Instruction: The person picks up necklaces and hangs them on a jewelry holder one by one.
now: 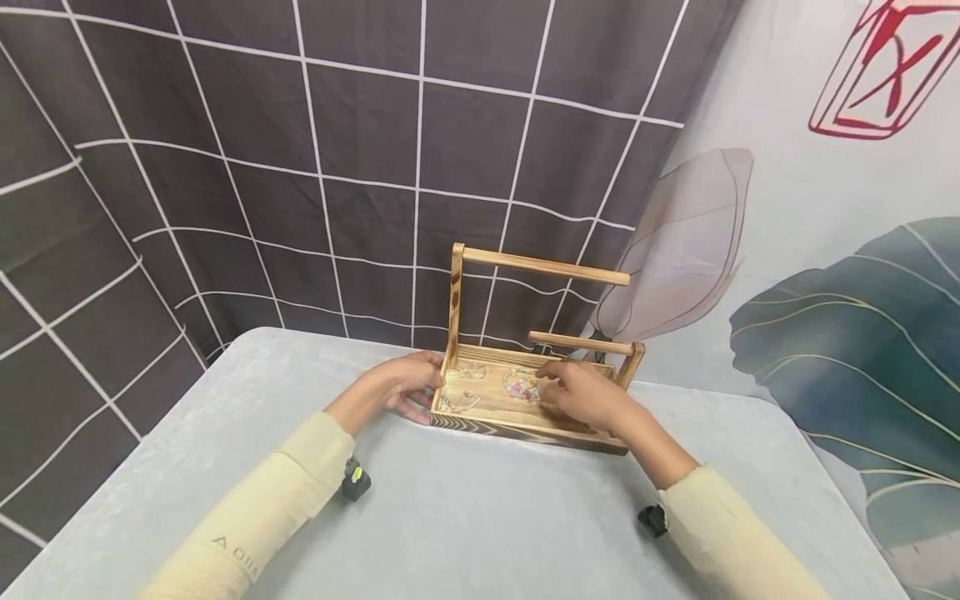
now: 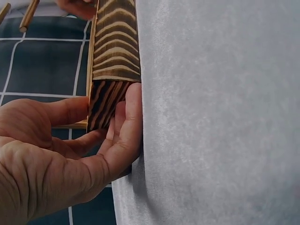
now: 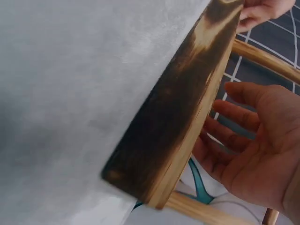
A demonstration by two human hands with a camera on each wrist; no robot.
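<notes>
A wooden jewelry stand point(image 1: 495, 415) with a shallow tray base and dark burnt grain rests near the table's back edge. At its left end, my left hand point(image 1: 414, 385) holds the tray wall; the left wrist view shows the thumb at the rim and fingers against the end face. My right hand point(image 1: 588, 393) reaches over the tray's right half, fingers loosely bent beside a pink and clear beaded bracelet point(image 1: 521, 385). In the right wrist view, the front wall point(image 3: 173, 122) hides some of that hand's fingertips. Thin pieces of jewelry point(image 1: 459, 402) lie in the tray's left part.
A tall upright on the left carries a high wooden bar point(image 1: 543, 265); a shorter bar point(image 1: 581, 342) stands low at the right. Behind the pale cloth-covered table point(image 1: 480, 517) hangs a dark grid-patterned curtain point(image 1: 360, 150), with a leaf-printed one on the right.
</notes>
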